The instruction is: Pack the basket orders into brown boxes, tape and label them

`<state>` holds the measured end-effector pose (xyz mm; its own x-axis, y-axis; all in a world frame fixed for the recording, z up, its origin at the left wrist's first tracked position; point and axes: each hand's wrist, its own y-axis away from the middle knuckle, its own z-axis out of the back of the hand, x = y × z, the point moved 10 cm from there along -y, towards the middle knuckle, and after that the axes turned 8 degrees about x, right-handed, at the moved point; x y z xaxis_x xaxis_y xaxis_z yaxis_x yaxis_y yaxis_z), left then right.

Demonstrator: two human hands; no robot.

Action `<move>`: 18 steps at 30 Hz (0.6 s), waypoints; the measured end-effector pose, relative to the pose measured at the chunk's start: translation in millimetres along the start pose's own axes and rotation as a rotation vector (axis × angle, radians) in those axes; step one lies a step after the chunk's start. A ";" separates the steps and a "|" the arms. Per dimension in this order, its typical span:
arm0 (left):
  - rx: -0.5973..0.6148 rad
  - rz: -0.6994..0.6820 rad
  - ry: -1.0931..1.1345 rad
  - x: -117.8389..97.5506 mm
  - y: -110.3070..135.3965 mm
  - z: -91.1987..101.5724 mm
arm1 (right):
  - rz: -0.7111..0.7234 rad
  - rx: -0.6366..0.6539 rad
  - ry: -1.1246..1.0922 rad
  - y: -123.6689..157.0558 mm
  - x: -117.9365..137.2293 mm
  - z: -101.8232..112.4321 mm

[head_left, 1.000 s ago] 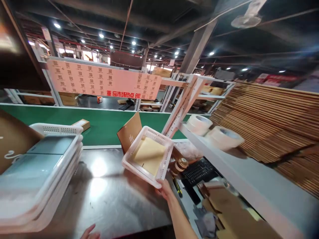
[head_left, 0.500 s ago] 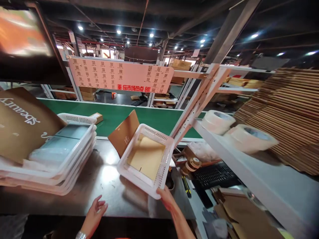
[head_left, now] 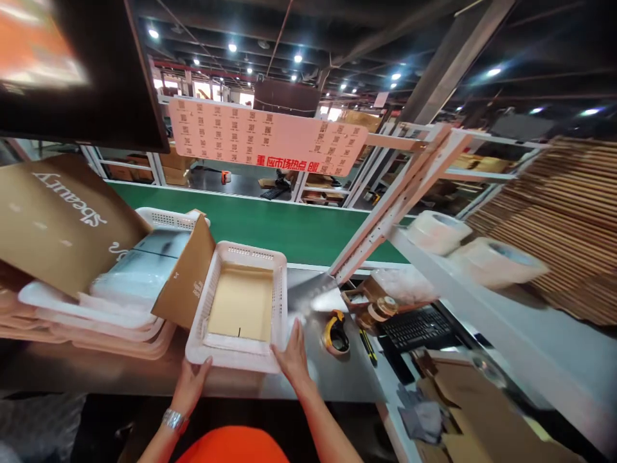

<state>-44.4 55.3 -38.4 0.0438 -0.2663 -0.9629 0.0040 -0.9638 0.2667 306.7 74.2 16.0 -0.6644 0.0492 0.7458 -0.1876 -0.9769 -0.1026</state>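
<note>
A white plastic basket [head_left: 236, 359] is between my hands at the front of the metal table. Inside it lies a flat tan piece [head_left: 241, 299], and a brown cardboard box [head_left: 186, 283] leans at its left side. My left hand [head_left: 191, 384] grips the near left corner, its fingertips partly hidden under the rim. At the near right corner, my right hand [head_left: 292, 357] holds the rim with the thumb in front and the fingers along the side.
Stacked white baskets [head_left: 120, 318] at left carry a large brown box [head_left: 62, 225] and plastic-wrapped items. A tape dispenser [head_left: 336, 334] lies right of the basket. Further right are a keyboard [head_left: 417, 334], tape rolls [head_left: 496, 260] on a shelf and stacked cardboard. A green conveyor [head_left: 289, 228] runs behind.
The basket has moved left and straightened, now beside the stack. My left hand has come onto its near left corner. My right hand keeps hold, and the tape dispenser is uncovered.
</note>
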 end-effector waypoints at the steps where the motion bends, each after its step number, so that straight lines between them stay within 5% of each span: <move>1: 0.004 -0.017 0.012 1.8 -0.1 3.1 | 0.098 -0.030 0.130 -3.2 16.3 -0.6; 4: 0.033 -0.007 -0.007 11.7 1.7 8.0 | 0.336 0.200 0.410 -15.6 56.5 -43.7; 7: 0.189 0.081 -0.114 23.2 9.2 0.8 | 0.262 0.483 0.586 -34.9 62.7 -92.9; 10: 0.398 0.136 -0.193 27.8 25.0 -9.1 | 0.180 0.541 0.605 -53.7 69.7 -112.1; 14: 0.496 0.095 -0.199 16.7 42.5 -8.0 | 0.182 0.466 0.542 -68.0 86.9 -96.1; 18: 0.479 0.032 -0.095 -9.3 46.5 -1.1 | 0.162 0.247 0.459 -85.0 106.5 -22.3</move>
<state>-43.5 13.0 -17.0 -0.0555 -0.2748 -0.9599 -0.4566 -0.8480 0.2691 235.8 167.1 89.5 -0.9284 -0.0742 0.3640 0.0823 -0.9966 0.0068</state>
